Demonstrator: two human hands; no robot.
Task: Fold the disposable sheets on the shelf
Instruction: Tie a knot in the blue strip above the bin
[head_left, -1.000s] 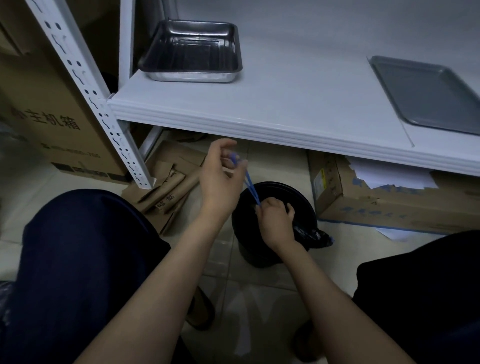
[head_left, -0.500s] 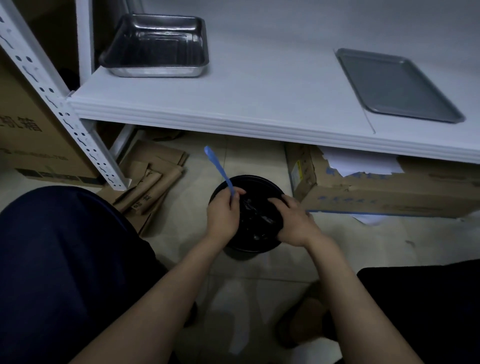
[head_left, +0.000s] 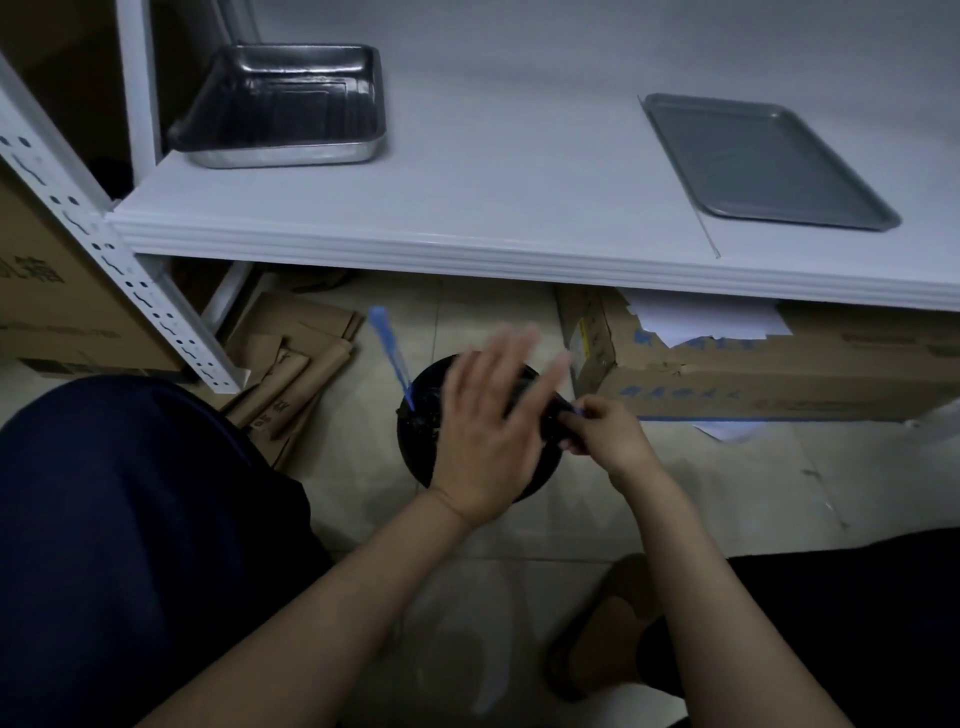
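Note:
On the floor below the white shelf (head_left: 467, 244) stands a round black bin (head_left: 415, 441) lined with a black bag. A blue drawstring strip (head_left: 389, 353) sticks up from its left rim. My left hand (head_left: 488, 431) hovers over the bin, blurred, with its fingers spread and nothing in it. At the bin's right rim, my right hand (head_left: 608, 431) pinches the black bag edge, with a bit of blue strip showing at its fingertips. The bin's inside is mostly hidden by my left hand.
A deep steel pan (head_left: 285, 104) sits at the shelf's back left and a flat grey tray (head_left: 763, 161) at its right. A cardboard box (head_left: 779, 374) with papers lies under the shelf, right of the bin. Flattened cardboard (head_left: 291, 374) and the perforated shelf post (head_left: 104, 249) are to the left.
My left hand has let go of the blue strip and spread open over the bin. My right hand has shifted to the bin's right rim and pinched the bag there.

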